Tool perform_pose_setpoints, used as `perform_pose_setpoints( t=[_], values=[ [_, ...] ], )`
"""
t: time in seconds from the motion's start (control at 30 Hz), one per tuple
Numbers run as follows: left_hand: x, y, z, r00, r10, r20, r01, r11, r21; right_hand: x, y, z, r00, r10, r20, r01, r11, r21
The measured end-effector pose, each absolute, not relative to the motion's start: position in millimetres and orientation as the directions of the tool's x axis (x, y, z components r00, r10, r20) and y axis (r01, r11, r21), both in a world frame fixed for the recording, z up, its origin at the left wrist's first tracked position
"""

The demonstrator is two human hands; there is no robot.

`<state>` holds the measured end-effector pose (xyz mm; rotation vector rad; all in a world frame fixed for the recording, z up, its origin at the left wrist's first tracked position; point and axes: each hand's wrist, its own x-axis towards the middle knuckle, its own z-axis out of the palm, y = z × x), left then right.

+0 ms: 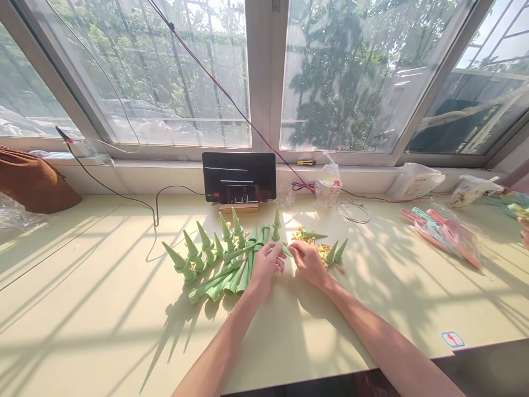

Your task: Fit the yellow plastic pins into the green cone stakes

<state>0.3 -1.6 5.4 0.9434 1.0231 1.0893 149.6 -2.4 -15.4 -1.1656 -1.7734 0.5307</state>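
Note:
My left hand (269,263) is closed around a green plastic cone (285,250) whose pointed end faces right. At that tip, the fingers of my right hand (309,261) are pinched together; whether they grip the tip or a small piece is hidden. Left of my hands lies a pile of long green tapered tubes (232,280). Several green cone-topped spikes (190,248) stand in a row behind the pile. One more upright spike (276,223) is just beyond my left hand. Small yellow parts (321,251) and a few loose green cones (339,251) are beside my right hand.
A dark tablet (239,165) leans by the window, a phone (237,194) before it on a wooden stand (238,208). A plastic cup (328,187), a coiled cable (354,212) and bagged pink tools (444,234) are to the right. Brown cloth (37,179) is at left.

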Motion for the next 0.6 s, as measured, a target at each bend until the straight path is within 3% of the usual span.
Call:
perform_pose_setpoints(
  t=[0.6],
  values=[
    [-0.1,-2.5,8.2,0.141,0.976,-0.166,-0.242,0.197,0.95,150.2,-0.9,-17.4,-0.142,0.888,0.437,0.457,0.45,-0.767]
  ],
)
